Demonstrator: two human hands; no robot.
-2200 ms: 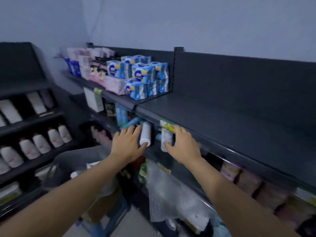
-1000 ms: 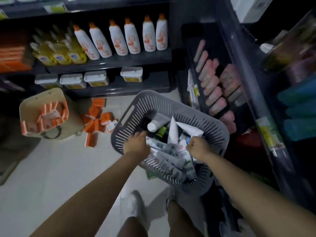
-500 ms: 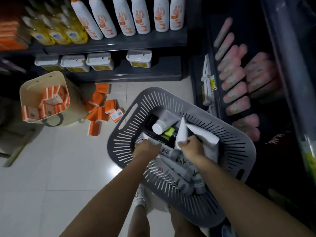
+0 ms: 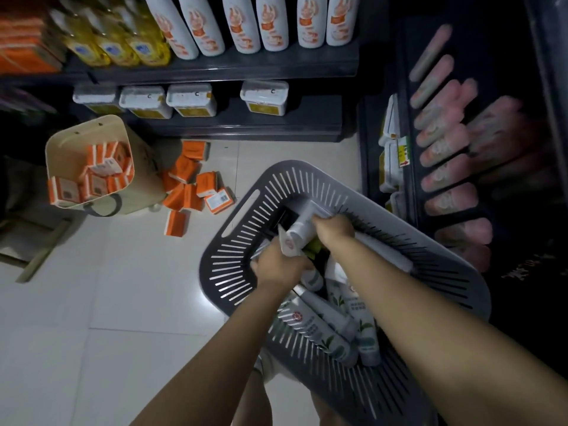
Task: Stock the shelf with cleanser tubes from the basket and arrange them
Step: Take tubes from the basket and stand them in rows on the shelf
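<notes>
Right grip: closed round a white tube. The fingers wrap the tube's body. Its crimped end points away from the person and its capped end, bearing a red round mark, points toward the left grip. The tube is raised above the rest, at the far end of the basket.

Left grip: knuckles up and fingers curled down into the tubes, just beside the raised tube's cap. The fingers are hidden under the hand, so it cannot be told whether they hold anything.

Cleanser tubes: the remaining stock lies in a loose heap inside the basket. Most of it is at the near end, between and below the two forearms. The tubes are white and grey with green leaf print, lying at mixed angles and touching one another.

Basket: grey plastic with slotted walls and a handle slot in the left rim. It is tilted and sits in front of the person's legs. What supports it is hidden.

Surroundings: pale tiled floor. To the left, a beige bin holds orange boxes. More orange boxes lie scattered on the floor beside it. The far shelf carries white bottles, yellow bottles and white tubs below them. The right-hand shelf holds rows of pink tubes, which are blurred.
</notes>
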